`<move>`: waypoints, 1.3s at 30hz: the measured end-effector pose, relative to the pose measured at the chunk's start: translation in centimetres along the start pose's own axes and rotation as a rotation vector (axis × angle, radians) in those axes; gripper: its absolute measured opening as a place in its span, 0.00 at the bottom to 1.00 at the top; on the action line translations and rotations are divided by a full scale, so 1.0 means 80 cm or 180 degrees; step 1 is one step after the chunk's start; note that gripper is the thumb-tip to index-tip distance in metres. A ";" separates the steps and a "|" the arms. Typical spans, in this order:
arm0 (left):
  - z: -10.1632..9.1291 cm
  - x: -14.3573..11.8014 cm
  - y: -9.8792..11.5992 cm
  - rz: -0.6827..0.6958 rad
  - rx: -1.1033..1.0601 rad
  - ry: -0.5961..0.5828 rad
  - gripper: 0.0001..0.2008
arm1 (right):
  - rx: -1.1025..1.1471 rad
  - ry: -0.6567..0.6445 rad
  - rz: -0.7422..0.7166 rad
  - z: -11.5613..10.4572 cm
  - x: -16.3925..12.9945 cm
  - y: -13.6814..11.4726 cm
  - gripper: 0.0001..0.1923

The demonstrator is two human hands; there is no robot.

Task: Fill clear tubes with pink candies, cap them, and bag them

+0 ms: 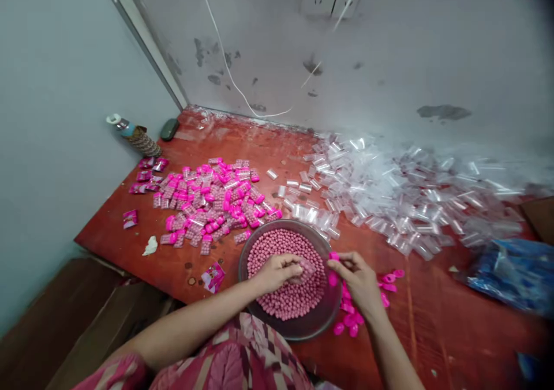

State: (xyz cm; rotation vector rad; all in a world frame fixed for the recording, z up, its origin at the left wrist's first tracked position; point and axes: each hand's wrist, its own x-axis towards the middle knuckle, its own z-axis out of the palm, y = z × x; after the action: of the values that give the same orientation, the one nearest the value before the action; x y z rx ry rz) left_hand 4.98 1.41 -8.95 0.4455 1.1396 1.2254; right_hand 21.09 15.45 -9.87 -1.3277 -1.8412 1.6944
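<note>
Far to the left, by the bench's (142,228) left edge, lies a pile of filled little tubes with pink caps (208,202). They are well apart from our hands.

Next comes the round bowl (303,329) at the near edge of the bench. It is full of small pink balls (281,246). Our left hand (277,272) rests on the balls in the bowl, with its fingers curled around a clear tube (308,267). The tube lies low among the balls. We think we are in the filling step: pink balls go into the clear tube.

Just to the right, at the bowl's right rim, our right hand (357,280) pinches a pink cap (332,277) between its fingertips. The cap is near the tube's open end but does not touch it yet. We think the next move needs a steady tube and a cap set straight on its mouth, then pushed down.

Loose pink caps (348,315) lie under and beside the right hand. Further right, a big heap of empty clear tubes (402,194) spreads to the bench's far right corner. A blue bag (515,274) sits at the right edge.

The tube is mostly hidden by our fingers, so we cannot tell how full it is. The blue bag is blurred, and we cannot see what is in it.
</note>
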 end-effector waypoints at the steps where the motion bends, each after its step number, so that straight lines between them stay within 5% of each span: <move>1: 0.000 -0.004 0.001 0.0071 0.0125 0.0030 0.18 | 0.0170 -0.0200 -0.0065 0.016 -0.011 -0.014 0.17; 5: -0.009 -0.024 0.015 0.0408 0.0994 0.0237 0.16 | 0.0071 -0.0416 -0.0614 0.058 -0.039 -0.049 0.13; 9: -0.018 -0.044 0.029 0.0656 0.1562 0.0282 0.16 | -0.0630 -0.0469 -0.1041 0.065 -0.050 -0.063 0.10; 15: -0.016 -0.062 0.037 0.0922 0.1696 0.0323 0.14 | -0.0258 -0.0781 -0.0988 0.068 -0.062 -0.080 0.18; 24: -0.017 -0.079 0.049 0.1236 0.1917 0.0569 0.11 | -0.0601 -0.0629 -0.0993 0.080 -0.079 -0.082 0.12; 34: -0.012 -0.076 0.055 0.1712 0.2681 0.0164 0.11 | -0.1377 -0.0737 -0.1611 0.065 -0.092 -0.100 0.07; 39: -0.008 -0.078 0.063 0.1574 0.2813 -0.0103 0.11 | -0.1323 -0.0832 -0.1591 0.059 -0.103 -0.097 0.07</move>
State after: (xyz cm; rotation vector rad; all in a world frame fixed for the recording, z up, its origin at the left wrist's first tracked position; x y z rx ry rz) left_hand 2.37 -2.63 -2.49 1.4735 1.5697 1.0538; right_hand 18.66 7.14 -1.24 -0.6849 -2.5140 1.3088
